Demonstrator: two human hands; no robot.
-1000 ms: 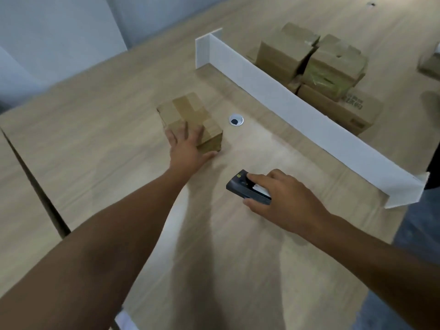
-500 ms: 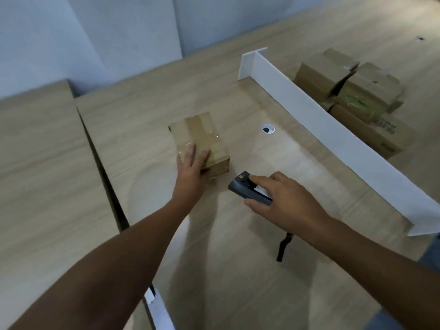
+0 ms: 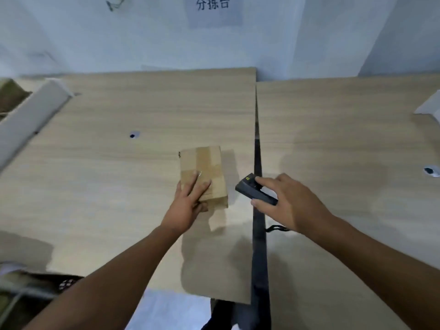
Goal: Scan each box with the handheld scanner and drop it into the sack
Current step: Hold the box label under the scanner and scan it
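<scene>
Your left hand [image 3: 188, 206] lies with straight fingers flat on the box [image 3: 207, 163] on the worktop [image 3: 95, 186]; just right of the box, your right hand [image 3: 292, 203] grasps the scanner [image 3: 247, 186] in curled fingers.

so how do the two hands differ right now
The left hand lies flat, fingers straight, on the cardboard box; the right hand curls round the black scanner. The left hand is over the left tabletop, the right hand over the right tabletop. Both are bare.
</scene>
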